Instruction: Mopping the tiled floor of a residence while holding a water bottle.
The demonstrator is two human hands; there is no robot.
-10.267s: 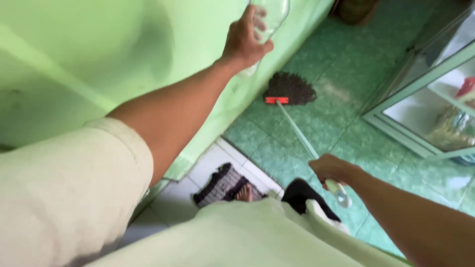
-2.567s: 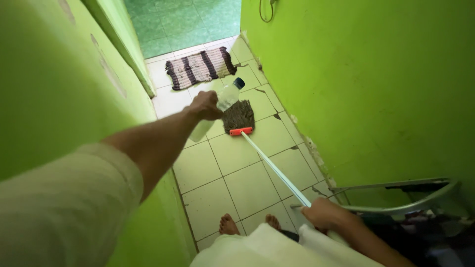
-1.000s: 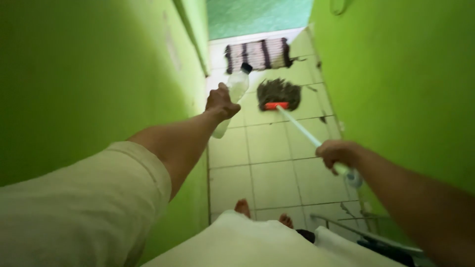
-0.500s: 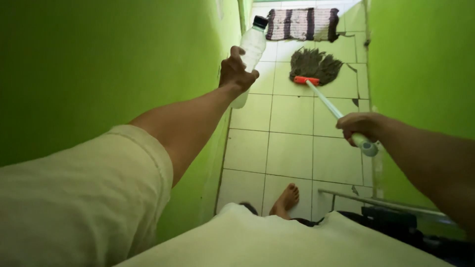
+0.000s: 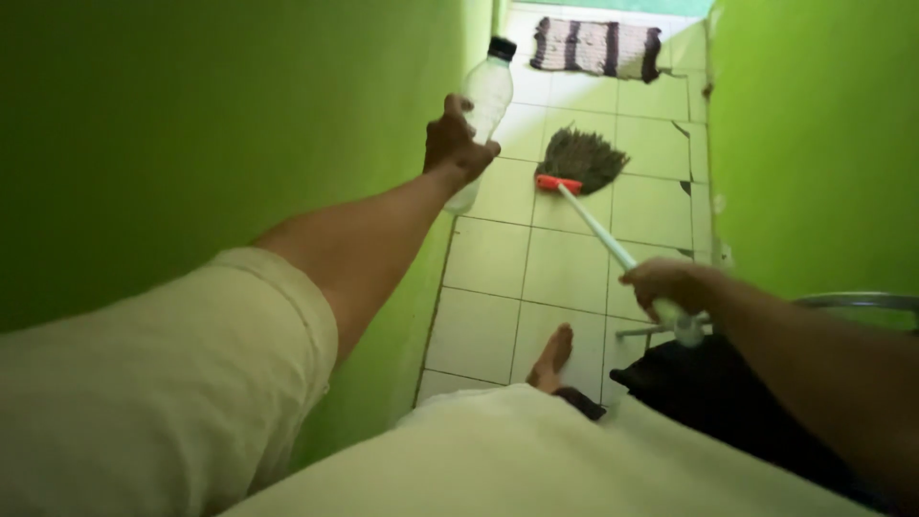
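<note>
My left hand [image 5: 457,144] is stretched out ahead along the left green wall, gripping a clear plastic bottle [image 5: 486,94] with a dark cap, held upright. Lower right, my right hand [image 5: 662,284] is closed around the pale handle [image 5: 593,219] of a string mop. Its dark mop head [image 5: 582,157] with an orange clamp rests on the pale floor tiles ahead. My bare foot [image 5: 552,354] stands on the tiles below the handle.
Bright green walls [image 5: 814,144] close in on both sides of the narrow tiled passage. A striped mat [image 5: 595,47] lies at the far end. A metal frame [image 5: 852,302] and a dark object [image 5: 708,383] sit at the lower right. Some tiles are cracked.
The mop head has slid back toward me and to the left. My right hand has dropped lower with the handle. The bottle stays raised in my left hand.
</note>
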